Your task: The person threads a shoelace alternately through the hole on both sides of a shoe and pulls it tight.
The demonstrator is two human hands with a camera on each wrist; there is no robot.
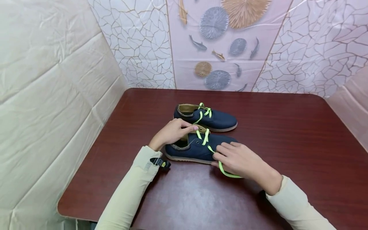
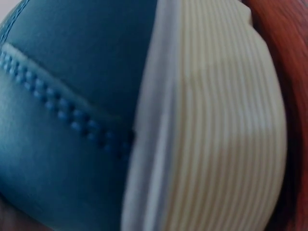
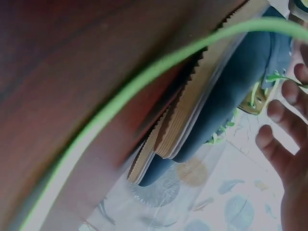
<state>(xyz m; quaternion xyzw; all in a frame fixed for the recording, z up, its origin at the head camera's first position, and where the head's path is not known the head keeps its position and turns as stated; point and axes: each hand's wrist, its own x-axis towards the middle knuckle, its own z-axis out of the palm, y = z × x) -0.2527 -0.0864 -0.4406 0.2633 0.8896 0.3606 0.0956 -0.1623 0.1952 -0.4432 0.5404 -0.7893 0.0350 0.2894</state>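
The nearer navy shoe [image 1: 201, 150] lies with its toe to the right, its bright green shoelace [image 1: 225, 172] threaded through some eyelets. At the shoe's opening, my left hand [image 1: 175, 130] pinches the tan-lined upper edge between thumb and fingers. My right hand [image 1: 240, 159] holds the free length of lace beside the toe; a loop hangs below the fingers. The right wrist view shows that lace [image 3: 144, 79] arcing close to the camera, with several fingertips [image 3: 274, 110] near the shoe. Filling the left wrist view are the shoe's heel [image 2: 67, 168] and ribbed sole [image 2: 221, 120].
A matching navy shoe [image 1: 222, 119] with green laces stands just behind the nearer one, toe also to the right. Both rest on a reddish-brown table [image 1: 287, 134] with rounded corners. A patterned wall covering [image 1: 143, 48] rises behind, and a pale quilted one [image 1: 43, 95] on the left.
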